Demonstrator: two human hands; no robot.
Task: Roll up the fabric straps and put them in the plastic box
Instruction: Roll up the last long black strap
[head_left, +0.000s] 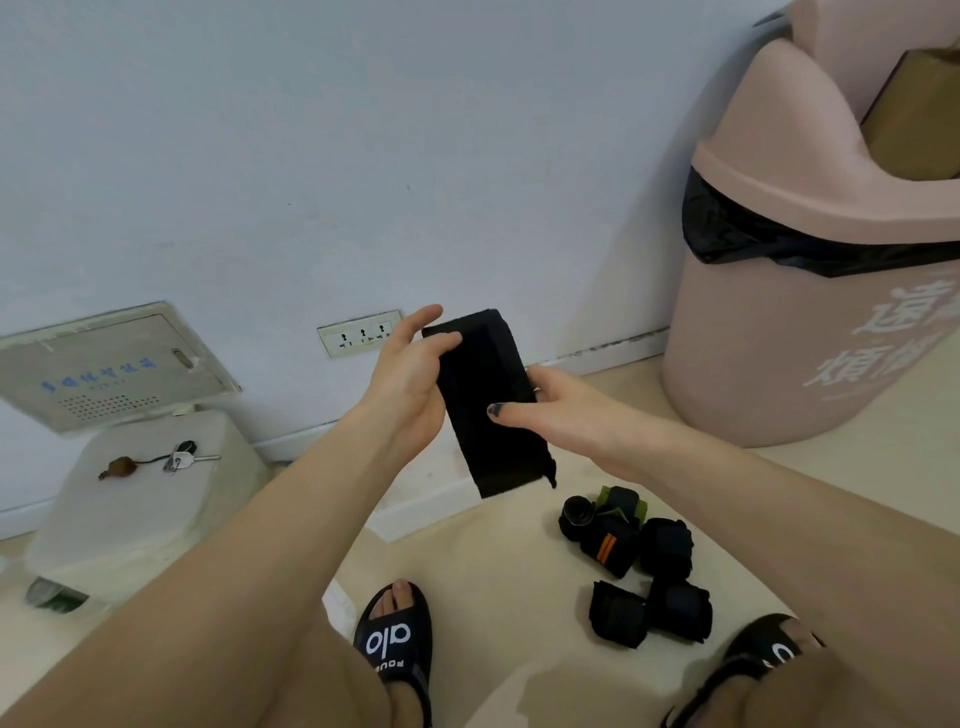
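One strap in hand, a handful rolled on the floor.

We hold a flat black strap (491, 402) up in front of the wall, not yet rolled: our left hand (410, 374) grips its far end between thumb and fingers, our right hand (558, 402) pinches its right edge, and the near end hangs loose. On the floor to the near right lie five rolled straps (636, 564) in a cluster. The white plastic box (140, 499) sits at left, lid on, keys (179, 460) on top; by our judgement, nothing is boxed yet.

A home room corner: pink swing-lid trash bin (810, 291), wall socket (359, 332), keys (179, 460), slippered feet (393, 642)
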